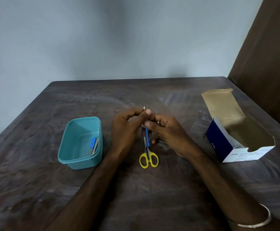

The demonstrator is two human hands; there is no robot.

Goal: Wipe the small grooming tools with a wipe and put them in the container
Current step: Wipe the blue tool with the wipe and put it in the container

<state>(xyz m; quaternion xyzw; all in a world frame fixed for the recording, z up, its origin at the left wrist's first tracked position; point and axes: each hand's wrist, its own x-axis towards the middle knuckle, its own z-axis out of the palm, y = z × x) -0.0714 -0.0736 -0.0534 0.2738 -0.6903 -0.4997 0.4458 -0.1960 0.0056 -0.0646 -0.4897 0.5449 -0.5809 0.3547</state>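
Blue-handled tool (147, 135) pinched between left hand (127, 127) and right hand (167, 130), yellow scissors (148, 157) below, teal container (80, 144) left.

the left hand (127, 129) and right hand (166, 130) covered most of a thin blue-handled tool (147, 136), so its kind was unclear. a metal tool (164, 144) lay mostly hidden under the right hand. items in the teal container (79, 142) were too small to identify. the box (239, 135) print was blurred.

Left hand (127, 127) and right hand (167, 130) raised together, fingertips pinched, forearms converging
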